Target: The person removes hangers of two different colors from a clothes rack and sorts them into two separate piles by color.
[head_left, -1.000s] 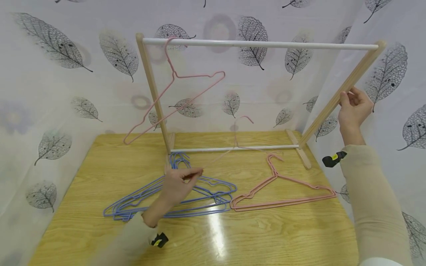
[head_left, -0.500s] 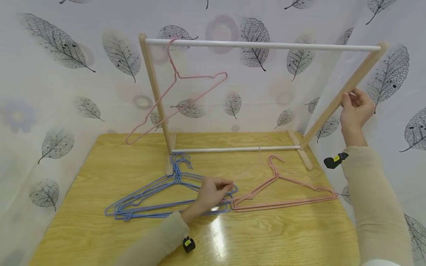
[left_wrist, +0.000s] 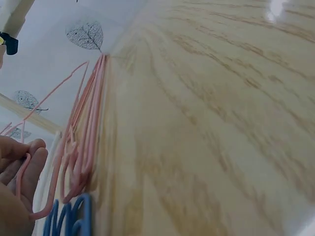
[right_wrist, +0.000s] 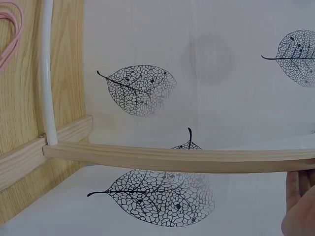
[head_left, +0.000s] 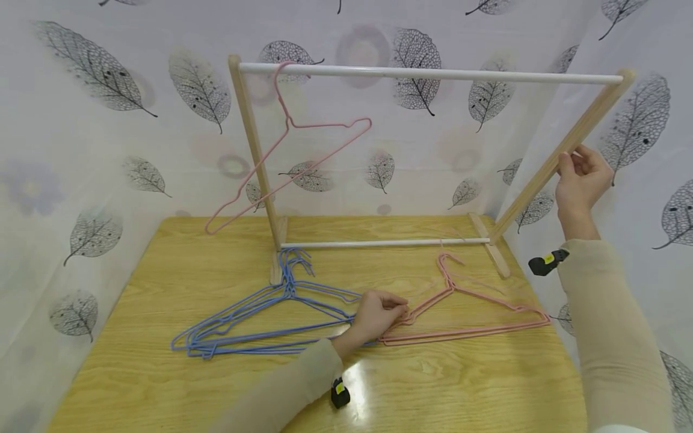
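My left hand (head_left: 379,314) pinches one end of a pink clothes hanger (left_wrist: 58,164), low over the table. In the head view this hanger shows only as faint, blurred lines. Just beyond and beneath the hand lie pink hangers (head_left: 450,287), stacked flat. A pile of blue hangers (head_left: 289,292) sits to the left, its right end partly covered by the hand. My right hand (head_left: 583,183) grips the right wooden upright (head_left: 547,174) of a small clothes rack. Another pink hanger (head_left: 289,124) hangs tilted from the left end of the white top rail (head_left: 433,74).
The rack's white lower bar (head_left: 379,243) runs between wooden feet (head_left: 489,245) near the back of the wooden table (head_left: 162,270). Leaf-patterned curtains (head_left: 325,150) close off the back and both sides.
My left hand has moved right with the pink hanger, from over the blue pile to the left end of the pink stack. The right hand keeps its place on the upright.
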The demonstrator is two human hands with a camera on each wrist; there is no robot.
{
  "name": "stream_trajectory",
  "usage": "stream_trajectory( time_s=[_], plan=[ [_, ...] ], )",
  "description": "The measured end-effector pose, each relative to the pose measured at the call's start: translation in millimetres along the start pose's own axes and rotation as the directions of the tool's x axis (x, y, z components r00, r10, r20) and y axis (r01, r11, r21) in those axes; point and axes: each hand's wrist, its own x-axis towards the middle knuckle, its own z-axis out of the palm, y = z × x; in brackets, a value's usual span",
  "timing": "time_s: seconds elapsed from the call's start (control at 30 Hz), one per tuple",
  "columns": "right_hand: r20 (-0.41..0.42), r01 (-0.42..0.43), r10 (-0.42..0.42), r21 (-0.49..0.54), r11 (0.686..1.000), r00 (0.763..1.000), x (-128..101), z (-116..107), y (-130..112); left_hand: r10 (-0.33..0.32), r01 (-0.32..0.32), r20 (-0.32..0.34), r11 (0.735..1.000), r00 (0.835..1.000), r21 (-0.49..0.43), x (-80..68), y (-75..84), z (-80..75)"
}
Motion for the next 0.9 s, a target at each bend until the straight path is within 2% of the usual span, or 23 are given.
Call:
stream_trajectory(
  time_s=[0.23,0.4,0.53,0.7,0.9],
  plan=[
    [0.000,-0.015,0.015,0.001,1.000,1.000,0,0,0,-0.026,0.027,-0.011,0.999,1.000,0.023,5.3,-10.6,18.0],
    [-0.002,-0.020,0.020,0.008,1.000,1.000,1,0,0,-0.011,0.012,-0.006,0.993,1.000,0.116,8.3,-13.5,19.6],
    [0.000,-0.017,0.017,0.007,1.000,1.000,1,0,0,0.002,-0.003,0.007,0.995,1.000,0.100,9.3,-14.3,17.5],
    [0.007,-0.010,0.010,0.000,1.000,1.000,0,-1,-1,0.023,-0.025,0.028,0.997,0.999,0.074,10.4,-10.6,4.5],
    [0.014,-0.020,0.020,0.004,1.000,1.000,-1,0,-2,0.067,-0.069,0.021,0.992,0.998,0.109,13.6,1.3,-27.4]
  ],
)
